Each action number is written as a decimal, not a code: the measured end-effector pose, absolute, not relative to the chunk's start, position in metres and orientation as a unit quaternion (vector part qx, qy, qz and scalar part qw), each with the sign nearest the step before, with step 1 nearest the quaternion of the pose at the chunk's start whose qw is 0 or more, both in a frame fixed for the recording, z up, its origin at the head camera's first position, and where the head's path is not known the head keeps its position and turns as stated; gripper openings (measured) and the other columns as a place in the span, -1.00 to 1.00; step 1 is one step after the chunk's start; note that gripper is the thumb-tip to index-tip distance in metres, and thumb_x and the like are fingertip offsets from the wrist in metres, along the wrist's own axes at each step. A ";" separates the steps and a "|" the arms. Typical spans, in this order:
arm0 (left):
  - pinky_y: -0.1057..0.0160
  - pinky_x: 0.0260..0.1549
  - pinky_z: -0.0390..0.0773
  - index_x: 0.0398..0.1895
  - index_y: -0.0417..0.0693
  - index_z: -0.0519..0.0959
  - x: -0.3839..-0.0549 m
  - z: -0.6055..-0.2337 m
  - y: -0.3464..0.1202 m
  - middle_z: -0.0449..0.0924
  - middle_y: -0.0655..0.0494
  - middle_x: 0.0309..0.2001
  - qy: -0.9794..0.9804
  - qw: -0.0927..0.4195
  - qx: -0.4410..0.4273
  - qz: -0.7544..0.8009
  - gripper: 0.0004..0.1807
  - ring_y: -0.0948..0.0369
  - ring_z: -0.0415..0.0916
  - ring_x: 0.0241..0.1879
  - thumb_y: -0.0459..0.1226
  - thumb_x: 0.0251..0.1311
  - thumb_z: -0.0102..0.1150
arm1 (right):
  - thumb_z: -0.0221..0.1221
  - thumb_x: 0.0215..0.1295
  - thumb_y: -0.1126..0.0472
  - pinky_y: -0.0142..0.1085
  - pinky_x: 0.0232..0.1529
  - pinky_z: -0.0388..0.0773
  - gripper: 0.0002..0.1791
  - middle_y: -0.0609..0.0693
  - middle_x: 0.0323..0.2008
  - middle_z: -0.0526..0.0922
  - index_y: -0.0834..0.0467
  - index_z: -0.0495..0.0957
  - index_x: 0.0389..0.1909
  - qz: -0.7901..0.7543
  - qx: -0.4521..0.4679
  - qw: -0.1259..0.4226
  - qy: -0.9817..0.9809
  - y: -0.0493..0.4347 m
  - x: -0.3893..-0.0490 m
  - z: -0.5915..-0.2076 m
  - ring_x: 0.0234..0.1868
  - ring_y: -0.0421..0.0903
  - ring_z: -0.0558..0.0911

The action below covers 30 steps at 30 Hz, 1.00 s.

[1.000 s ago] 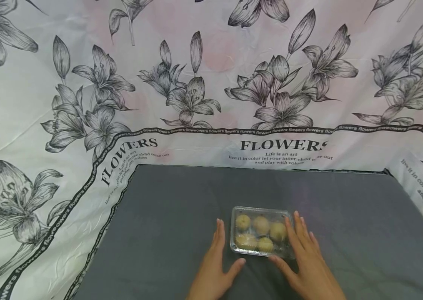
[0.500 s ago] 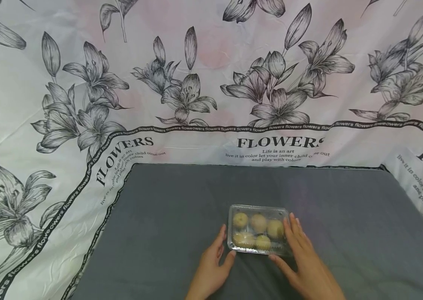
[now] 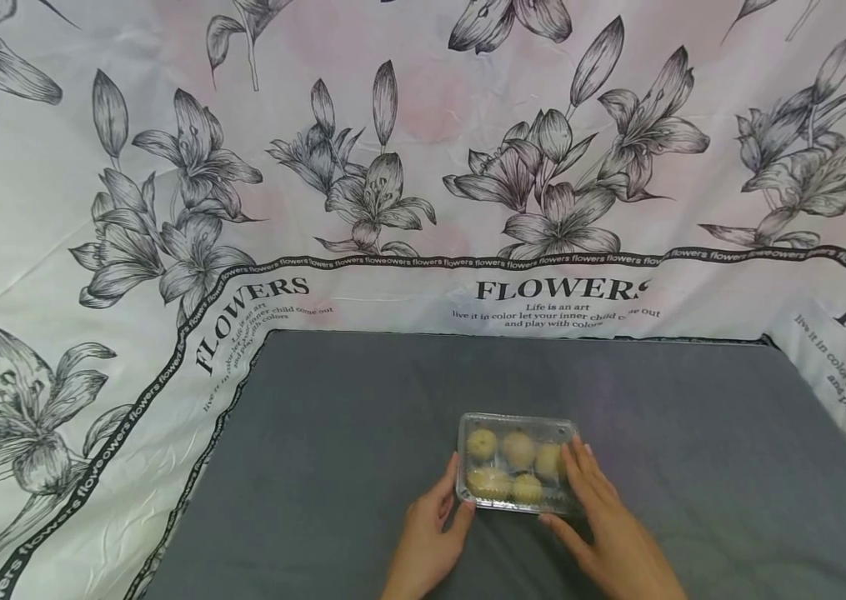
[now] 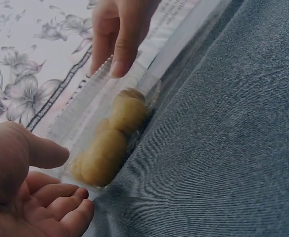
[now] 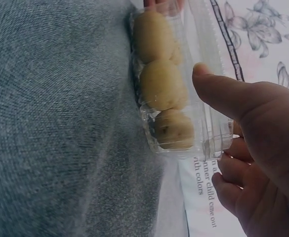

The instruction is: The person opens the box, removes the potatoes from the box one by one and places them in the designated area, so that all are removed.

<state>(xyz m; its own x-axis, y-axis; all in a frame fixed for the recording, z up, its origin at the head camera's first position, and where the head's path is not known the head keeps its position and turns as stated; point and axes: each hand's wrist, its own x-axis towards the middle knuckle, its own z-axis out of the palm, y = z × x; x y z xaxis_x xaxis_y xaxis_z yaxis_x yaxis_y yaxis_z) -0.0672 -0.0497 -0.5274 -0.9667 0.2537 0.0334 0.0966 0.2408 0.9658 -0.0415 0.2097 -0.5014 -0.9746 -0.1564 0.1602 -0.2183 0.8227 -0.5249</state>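
Note:
A clear plastic clamshell box (image 3: 501, 507) lies on the grey cloth, lid down, with several roundish yellow-tan pieces of produce (image 5: 162, 84) inside. My left hand (image 3: 426, 529) is at its left end, fingers along the side and thumb at the front left corner. At the opposite end, my right hand (image 3: 610, 521) holds the box, with fingers over the right edge and thumb by the front edge. The left wrist view shows the left hand (image 4: 40, 182) with its fingers bent close to the near end. In the right wrist view, the right thumb (image 5: 218, 89) lies along the box's front.
Grey cloth (image 3: 347, 417) covers the table around the box. Behind and beside it hangs a white and pink sheet (image 3: 392, 300) printed with lilies and lettering, its dark border running along the table's back edge.
My left hand has moved in to the box's left end, its thumb now at the front corner. The right hand has stayed at the right end, with only slight shifts.

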 end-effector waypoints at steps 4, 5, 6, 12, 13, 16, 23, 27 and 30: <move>0.07 0.41 0.40 0.62 -0.25 0.20 -0.068 -0.530 -0.050 0.21 -0.18 0.58 0.781 0.059 0.113 0.611 -0.29 -0.08 0.26 0.51 -0.24 0.54 0.20 | 0.38 0.41 -0.14 0.40 0.16 0.56 0.06 0.09 0.72 -0.05 0.00 0.00 0.73 0.284 0.091 0.039 -0.954 0.210 -0.042 -0.502 0.64 0.30 0.12; 0.09 0.41 0.39 0.62 -0.25 0.20 -0.068 -0.530 -0.049 0.22 -0.18 0.58 0.779 0.059 0.112 0.614 -0.30 -0.06 0.26 0.51 -0.25 0.54 0.20 | 0.38 0.40 -0.14 0.39 0.16 0.56 0.05 0.08 0.72 -0.04 0.00 0.01 0.73 0.285 0.090 0.040 -0.954 0.210 -0.043 -0.503 0.63 0.30 0.13; 0.10 0.42 0.39 0.62 -0.26 0.21 -0.068 -0.531 -0.049 0.23 -0.18 0.57 0.777 0.058 0.110 0.617 -0.30 -0.05 0.27 0.51 -0.26 0.53 0.21 | 0.39 0.40 -0.13 0.39 0.16 0.56 0.05 0.07 0.72 -0.04 0.00 0.01 0.73 0.286 0.089 0.041 -0.953 0.210 -0.043 -0.503 0.63 0.30 0.15; 0.13 0.41 0.39 0.61 -0.25 0.23 -0.070 -0.533 -0.048 0.25 -0.16 0.56 0.772 0.061 0.105 0.624 -0.30 -0.02 0.29 0.49 -0.28 0.52 0.22 | 0.42 0.37 -0.10 0.32 0.13 0.62 0.03 0.05 0.70 0.03 -0.03 0.08 0.71 0.283 0.094 0.063 -0.952 0.211 -0.044 -0.503 0.55 0.29 0.31; 0.12 0.41 0.40 0.61 -0.26 0.23 -0.070 -0.533 -0.049 0.25 -0.17 0.56 0.773 0.061 0.107 0.622 -0.31 -0.02 0.30 0.49 -0.26 0.53 0.22 | 0.44 0.36 -0.08 0.30 0.11 0.64 0.02 0.07 0.69 0.07 -0.01 0.11 0.70 0.281 0.098 0.074 -0.952 0.212 -0.044 -0.503 0.51 0.29 0.37; 0.11 0.39 0.42 0.60 -0.27 0.23 -0.071 -0.531 -0.049 0.27 -0.21 0.54 0.777 0.058 0.111 0.616 -0.31 -0.04 0.33 0.47 -0.22 0.55 0.21 | 0.49 0.30 -0.03 0.22 -0.02 0.71 0.02 0.12 0.65 0.17 0.01 0.17 0.68 0.274 0.110 0.108 -0.949 0.213 -0.044 -0.504 0.35 0.30 0.55; 0.10 0.38 0.44 0.59 -0.29 0.23 -0.071 -0.529 -0.049 0.26 -0.23 0.53 0.785 0.062 0.117 0.605 -0.29 -0.06 0.35 0.45 -0.14 0.57 0.20 | 0.56 0.20 0.07 0.10 -0.27 0.75 0.04 0.20 0.58 0.29 0.03 0.24 0.65 0.263 0.122 0.149 -0.945 0.214 -0.043 -0.507 0.05 0.30 0.75; 0.10 0.37 0.45 0.59 -0.29 0.23 -0.071 -0.529 -0.050 0.26 -0.25 0.53 0.787 0.065 0.114 0.602 -0.29 -0.07 0.37 0.44 -0.12 0.57 0.19 | 0.57 0.18 0.09 0.04 -0.37 0.74 0.02 0.20 0.57 0.32 0.07 0.28 0.63 0.259 0.122 0.156 -0.945 0.214 -0.042 -0.509 -0.05 0.27 0.78; 0.10 0.37 0.46 0.60 -0.28 0.23 -0.071 -0.529 -0.050 0.27 -0.24 0.53 0.788 0.067 0.111 0.602 -0.29 -0.07 0.37 0.43 -0.12 0.57 0.19 | 0.57 0.19 0.09 -0.02 -0.43 0.73 0.00 0.22 0.56 0.32 0.11 0.30 0.62 0.254 0.123 0.159 -0.946 0.213 -0.042 -0.510 -0.12 0.24 0.80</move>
